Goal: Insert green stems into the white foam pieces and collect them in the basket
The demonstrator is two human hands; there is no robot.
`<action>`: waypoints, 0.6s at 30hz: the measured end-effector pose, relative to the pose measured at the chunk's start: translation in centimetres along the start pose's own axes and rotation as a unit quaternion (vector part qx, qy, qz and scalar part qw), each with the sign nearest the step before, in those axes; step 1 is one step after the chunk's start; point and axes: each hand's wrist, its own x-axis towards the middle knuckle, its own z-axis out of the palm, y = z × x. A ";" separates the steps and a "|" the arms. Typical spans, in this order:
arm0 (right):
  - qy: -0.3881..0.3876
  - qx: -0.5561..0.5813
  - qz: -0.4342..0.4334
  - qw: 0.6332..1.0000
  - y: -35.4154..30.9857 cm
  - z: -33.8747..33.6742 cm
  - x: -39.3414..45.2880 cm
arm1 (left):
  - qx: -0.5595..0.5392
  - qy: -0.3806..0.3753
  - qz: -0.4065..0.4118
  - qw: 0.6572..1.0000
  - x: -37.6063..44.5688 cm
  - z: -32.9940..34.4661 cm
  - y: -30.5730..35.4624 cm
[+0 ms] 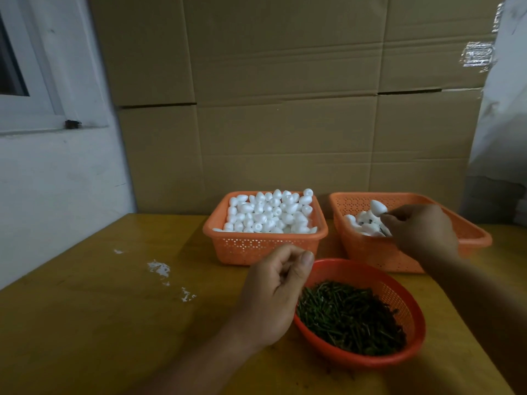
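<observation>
- A white-framed window (17, 67) sits in the pale wall at the far left, with a small dark latch (73, 124) on its sill.
- Flattened cardboard sheets (285, 95) stand against the wall behind the yellow wooden table (99, 309).
- White crumbs of foam (159, 268) lie scattered on the table's left part, well apart from the baskets.
- An orange rectangular basket (256, 246) stands at the back of the table, heaped with plain white foam pieces (271, 212).
- The left hand (273, 297) hangs just in front of that basket, beside the rim of the round one; its fingers are loosely curled toward the thumb. I cannot tell if anything small sits between them.
- A round red-orange basket (399, 295) is nearest to me, filled with short green stems (350, 317).
- A second orange rectangular basket (370, 252), tilted, stands to the right of the first. A small pile of finished foam pieces (362, 223) lies inside, dark stem ends showing among them.
- The right hand (422, 232) reaches over this basket, fingertips pinched on a thin stem; the white foam piece (378, 207) on its end is held above the pile.
- A crumpled pale sheet (502, 109) hangs at the far right, with a patch of silvery tape (477, 56) on the cardboard beside it.
</observation>
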 end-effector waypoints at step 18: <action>-0.046 -0.192 0.073 0.977 0.0 0.7 2.9 | 0.041 -0.008 0.002 0.999 -0.2 0.0 -0.1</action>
